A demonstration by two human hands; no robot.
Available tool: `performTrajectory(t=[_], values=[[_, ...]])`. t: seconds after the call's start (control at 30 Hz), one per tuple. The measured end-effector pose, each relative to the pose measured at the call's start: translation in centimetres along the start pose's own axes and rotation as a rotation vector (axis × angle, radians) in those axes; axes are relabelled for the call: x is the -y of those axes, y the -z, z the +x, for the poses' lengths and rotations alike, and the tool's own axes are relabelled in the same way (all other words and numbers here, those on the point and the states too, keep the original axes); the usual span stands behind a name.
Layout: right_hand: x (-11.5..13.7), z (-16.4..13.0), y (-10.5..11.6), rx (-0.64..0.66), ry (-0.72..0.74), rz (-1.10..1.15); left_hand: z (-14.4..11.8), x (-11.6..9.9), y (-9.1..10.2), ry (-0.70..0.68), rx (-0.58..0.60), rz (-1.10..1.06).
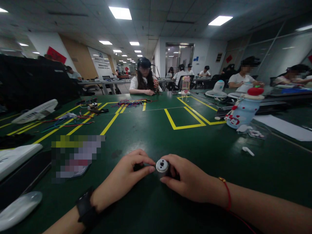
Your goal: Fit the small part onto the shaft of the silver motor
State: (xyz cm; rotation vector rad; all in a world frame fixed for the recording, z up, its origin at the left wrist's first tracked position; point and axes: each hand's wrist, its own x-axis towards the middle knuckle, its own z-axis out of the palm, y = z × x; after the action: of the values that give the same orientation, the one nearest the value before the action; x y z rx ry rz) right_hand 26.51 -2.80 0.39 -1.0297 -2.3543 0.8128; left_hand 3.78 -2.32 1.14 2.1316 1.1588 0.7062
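Between your hands, low on the green table (156, 130) and close to your body, sits a small plug (162, 165): a short cylinder with a pale round face turned up toward you, two dark holes in that face, and a darker body below that your fingers mostly hide. Your right hand (188, 180) is clamped on the plug, fingers curled round its far side and thumb under it, the wrist wearing a red cord (227, 193) and the forearm coming in from the lower right. Your left hand (124, 177) comes in from the lower left with a black watch (85, 208) on the wrist; its fingers are bent and its thumb tip reaches to the plug's left edge, touching or just short of it, I cannot tell which. Just beyond on the right lies a white earbud (248, 150), and farther a blue snowman bottle (243, 109) with a red cap. To the left a white fan (36, 112) lies flat beside loose wires (70, 120). Yellow lines (182, 118) mark boxes mid-table. At the far edge a person (145, 81) sits facing you, hands near a bundle of cables (133, 103).
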Motion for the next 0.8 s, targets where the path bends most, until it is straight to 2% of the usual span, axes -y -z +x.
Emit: performTrajectory(t=[0.1,0.17,0.33,0.57,0.67,0.8], values=[[0.0,0.0,0.0,-0.009,0.009,-0.002,-0.1,-0.5,0.1,0.010,-0.189,-0.052],[0.0,0.0,0.0,-0.019,0.020,-0.008,-0.3,-1.1,-0.1,-0.013,-0.243,-0.067],[0.0,0.1,-0.1,-0.027,0.046,-0.021,-0.4,-2.2,-1.1,-0.072,-0.205,-0.032],[0.1,0.0,-0.2,-0.027,0.041,-0.035,-0.3,-3.1,-1.3,-0.031,-0.113,-0.055],[0.2,0.0,-0.1,-0.027,0.039,-0.032,-0.2,-2.8,-1.1,0.039,-0.123,-0.134],[0.4,0.0,0.0,-0.009,0.028,-0.024,0.2,-0.5,-0.1,0.261,-0.282,-0.322]])
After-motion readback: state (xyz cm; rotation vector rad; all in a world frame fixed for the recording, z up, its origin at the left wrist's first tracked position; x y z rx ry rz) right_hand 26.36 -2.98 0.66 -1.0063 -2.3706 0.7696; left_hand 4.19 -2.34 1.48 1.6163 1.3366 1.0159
